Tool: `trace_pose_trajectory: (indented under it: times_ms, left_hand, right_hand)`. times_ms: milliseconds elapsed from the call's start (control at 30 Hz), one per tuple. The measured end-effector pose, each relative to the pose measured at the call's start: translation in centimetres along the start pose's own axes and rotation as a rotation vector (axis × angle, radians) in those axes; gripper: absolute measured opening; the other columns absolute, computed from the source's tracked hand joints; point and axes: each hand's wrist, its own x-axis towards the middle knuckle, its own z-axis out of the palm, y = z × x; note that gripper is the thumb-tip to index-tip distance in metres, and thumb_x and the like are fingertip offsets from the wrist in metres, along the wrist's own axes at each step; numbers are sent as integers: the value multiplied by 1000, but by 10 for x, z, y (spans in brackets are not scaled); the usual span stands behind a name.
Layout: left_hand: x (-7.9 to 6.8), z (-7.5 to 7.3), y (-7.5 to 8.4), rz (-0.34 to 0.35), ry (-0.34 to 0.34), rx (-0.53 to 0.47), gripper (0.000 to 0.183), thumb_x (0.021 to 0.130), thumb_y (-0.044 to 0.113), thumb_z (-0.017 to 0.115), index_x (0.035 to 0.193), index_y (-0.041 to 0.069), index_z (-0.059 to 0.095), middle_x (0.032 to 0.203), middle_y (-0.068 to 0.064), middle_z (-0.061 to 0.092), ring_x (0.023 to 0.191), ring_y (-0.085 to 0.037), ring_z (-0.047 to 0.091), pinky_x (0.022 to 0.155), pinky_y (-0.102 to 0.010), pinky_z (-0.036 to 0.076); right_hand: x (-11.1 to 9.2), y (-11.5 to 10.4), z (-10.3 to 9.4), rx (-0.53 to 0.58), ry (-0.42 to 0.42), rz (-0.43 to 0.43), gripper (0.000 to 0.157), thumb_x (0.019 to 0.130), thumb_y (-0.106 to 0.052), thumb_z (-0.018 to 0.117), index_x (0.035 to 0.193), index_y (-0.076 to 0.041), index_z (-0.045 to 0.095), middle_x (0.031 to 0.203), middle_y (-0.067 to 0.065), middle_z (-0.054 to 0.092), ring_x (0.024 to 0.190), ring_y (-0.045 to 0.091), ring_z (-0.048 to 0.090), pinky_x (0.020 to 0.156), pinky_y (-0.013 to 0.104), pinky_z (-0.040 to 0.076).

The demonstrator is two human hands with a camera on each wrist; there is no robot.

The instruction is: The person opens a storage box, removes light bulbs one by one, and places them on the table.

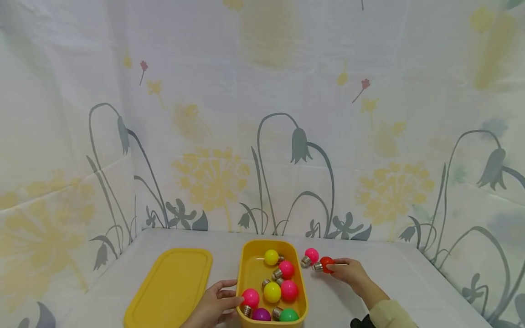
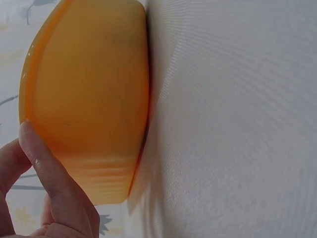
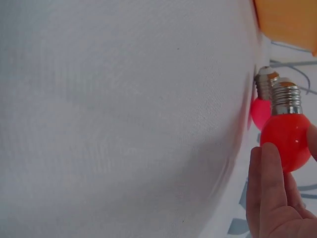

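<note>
My right hand point(image 1: 353, 275) pinches a red light bulb point(image 1: 326, 264) by its round globe, to the right of a yellow plastic box point(image 1: 253, 272). In the right wrist view the bulb's metal screw base point(image 3: 286, 99) points up, away from the fingers. Close behind it a pink bulb point(image 1: 312, 255) lies on the table. My left hand point(image 1: 217, 303) grips the box's left rim near the front, and the left wrist view shows the box's outer wall point(image 2: 94, 89). Inside lie several bulbs: yellow point(image 1: 272, 292), pink point(image 1: 289, 290), purple point(image 1: 261, 314) and green point(image 1: 289, 315).
A flat yellow lid point(image 1: 172, 287) lies on the white table point(image 1: 336, 300) left of the box. Behind the table hangs a flower-printed cloth point(image 1: 270, 182). A small black object point(image 1: 362, 322) shows by the right sleeve at the front edge; its kind is unclear.
</note>
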Motion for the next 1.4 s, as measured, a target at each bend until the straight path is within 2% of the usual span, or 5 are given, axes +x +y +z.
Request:
trace_pose_trajectory:
  times_ms: [300,700,1000,1233,1400]
  left_hand:
    - [0,-1,-1,5,6,-5,61,79,19,74,128,-3,45,98,-13,56,76,-18,57,72,-32,55]
    - [0,0,-2,-1,1,-7,63,79,21,75,129,-3,44,100,-12,56,77,-18,58,74,-32,54]
    - [-1,-1,-1,5,-3,-1,61,81,20,74,129,-3,44,99,-13,56,77,-18,58,74,-32,54]
    - [0,-2,-1,5,-7,0,60,82,19,72,129,-4,44,99,-13,55,77,-18,57,74,-33,54]
    - [0,-2,-1,-1,-7,0,60,81,19,73,129,-3,45,98,-14,55,77,-18,57,73,-32,55]
  right_hand:
    - [5,2,3,-29,6,28,44,84,-5,67,113,21,46,100,28,56,76,20,59,73,32,54]
    - [6,4,9,-13,-5,32,42,84,-3,65,112,21,45,106,34,50,81,22,59,75,33,54]
    - [7,4,9,-21,-7,61,45,85,-6,66,113,20,44,104,31,51,78,21,60,75,32,54]
    - [0,-1,1,-28,-23,-6,44,85,-3,64,114,23,44,92,21,60,74,21,62,72,33,54]
    - [-3,-6,-4,-13,-37,-20,44,85,-1,63,116,23,42,93,20,60,76,23,64,73,33,54]
